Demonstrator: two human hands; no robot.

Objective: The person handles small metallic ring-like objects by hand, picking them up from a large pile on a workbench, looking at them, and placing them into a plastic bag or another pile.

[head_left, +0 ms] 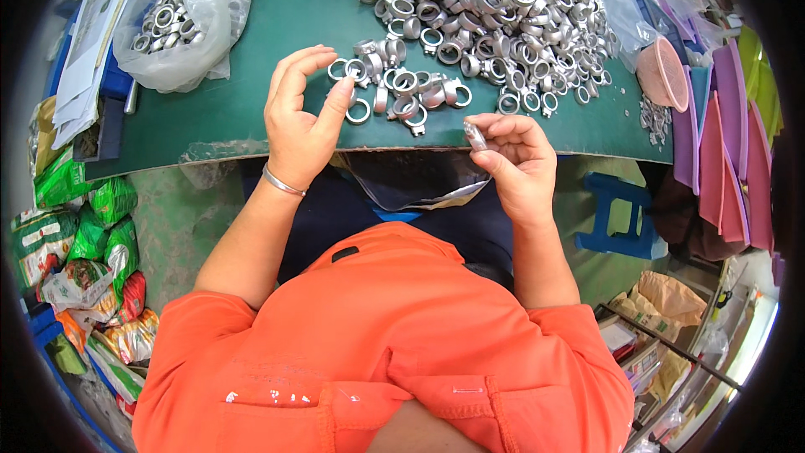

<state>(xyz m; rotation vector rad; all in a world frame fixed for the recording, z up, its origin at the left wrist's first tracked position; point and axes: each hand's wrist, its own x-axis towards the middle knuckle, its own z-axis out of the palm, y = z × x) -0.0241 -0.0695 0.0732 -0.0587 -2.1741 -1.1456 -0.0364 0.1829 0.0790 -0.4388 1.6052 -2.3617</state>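
A: Orange shirt (377, 319) nearest us, logged. Left side next?

B: Colourful packages (90, 235) on the floor, off the table's (260, 50) front left corner. Then we get a clear plastic bag (172, 72) with silver rings inside, near the left edge.

A: Left hand (302, 113)?

B: Near the front edge, left of middle, metal bangle (283, 181) at the wrist. Thumb and index fingertip stand apart, right at the rings; we can't tell if they grip one.

A: Which rings?

B: Small cluster (405, 84), near the middle of the front edge. Behind it, a big heap (495, 17) of similar rings spreads toward the far edge, mostly right of middle.

A: Right hand (524, 159)?

B: At the front edge, narrow pinch: thumb and fingers hold a small silver piece (475, 136). We see it side-on, full shape unclear.

A: Rest?

B: Blue stool (616, 218) on the floor below the front right corner, pink mesh sieve (662, 74) by the right edge, purple plastic pieces (731, 105) just beyond. We're through.
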